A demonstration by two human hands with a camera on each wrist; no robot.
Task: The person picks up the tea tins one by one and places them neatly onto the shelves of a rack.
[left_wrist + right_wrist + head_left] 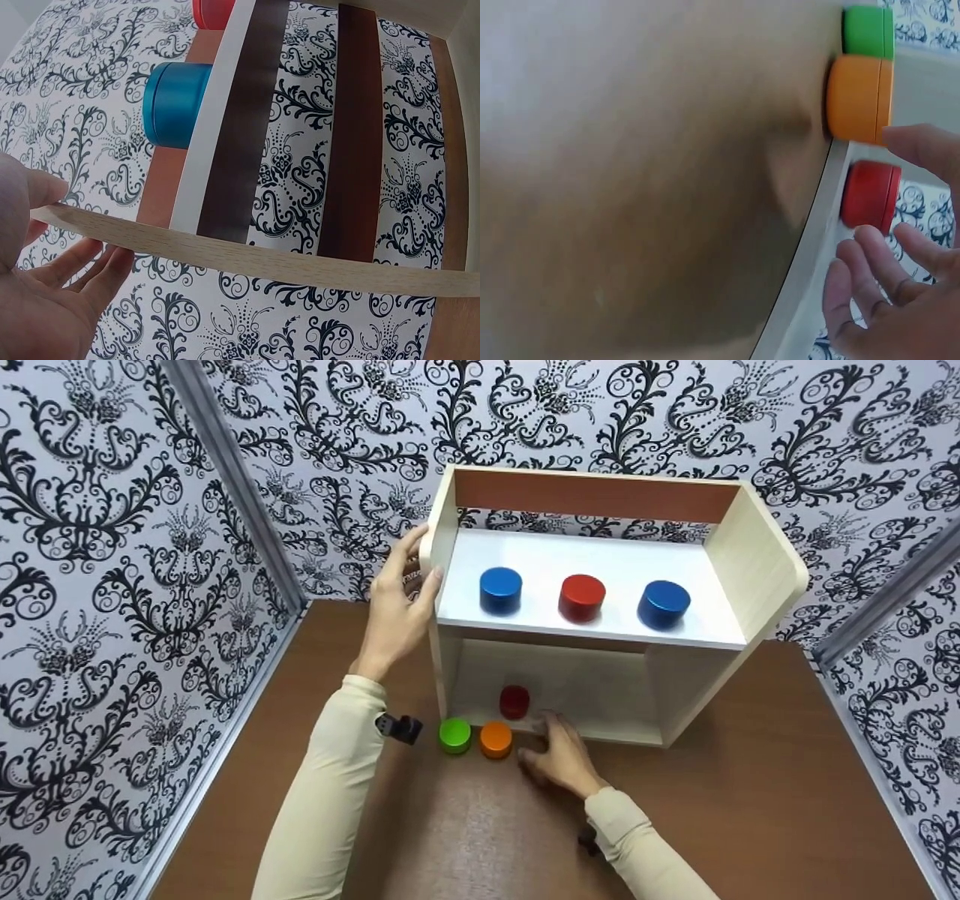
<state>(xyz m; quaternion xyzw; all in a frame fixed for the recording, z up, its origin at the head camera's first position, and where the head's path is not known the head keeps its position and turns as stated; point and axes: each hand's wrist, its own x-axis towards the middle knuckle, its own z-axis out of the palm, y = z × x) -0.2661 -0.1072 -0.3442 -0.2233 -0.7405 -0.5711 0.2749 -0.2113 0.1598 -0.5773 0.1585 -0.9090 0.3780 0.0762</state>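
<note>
My left hand (394, 611) holds the left side panel of a small wooden shelf (574, 630). In the left wrist view the thumb lies on one side of the panel's edge and the fingers on the other. At the shelf's lower front edge is my right hand (561, 757), its fingers spread and nothing between them. Close to its thumb, in the right wrist view, stands an orange round container (855, 97). A red round container (870, 195) sits just past its fingertips, on the lower level. Left of the orange one, a green container (454, 735) stands at the shelf's front.
The white upper level carries a blue container (500, 590) at left, a red one (582, 598) in the middle and another blue one (664, 604) at right. Patterned walls (360, 427) enclose the brown table (480, 825). Both wrists wear small dark devices.
</note>
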